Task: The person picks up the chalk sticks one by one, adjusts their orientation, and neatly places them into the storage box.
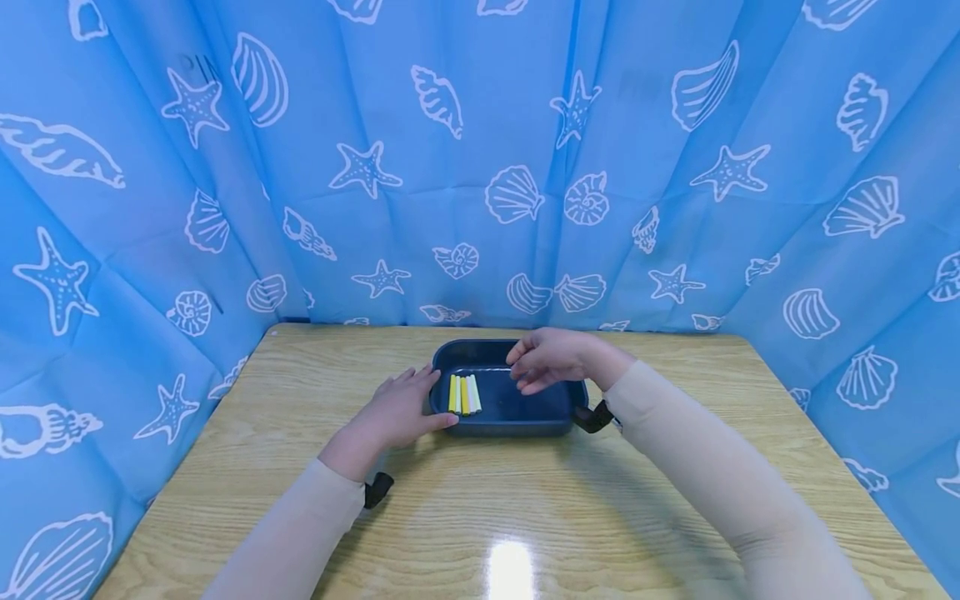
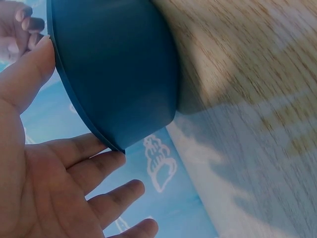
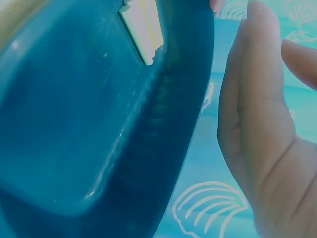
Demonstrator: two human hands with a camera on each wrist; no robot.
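Short, slim yellow and white sticks (image 1: pixel 465 395) lie side by side in a row on the floor of a dark blue, rounded rectangular tray (image 1: pixel 517 428), near the tray's left end. At that same end, the left hand (image 1: pixel 401 408) is spread, its fingers extended, with the thumb and some fingertips touching the tray's rim. Above the tray's far right part hangs the right hand (image 1: pixel 557 360), relaxed, its fingers slightly bent and its thumb apart. Under the tray is a light wood-grained table (image 1: pixel 465 508); behind the tray hangs a blue curtain (image 1: pixel 480 125) printed with white seashells and starfish.
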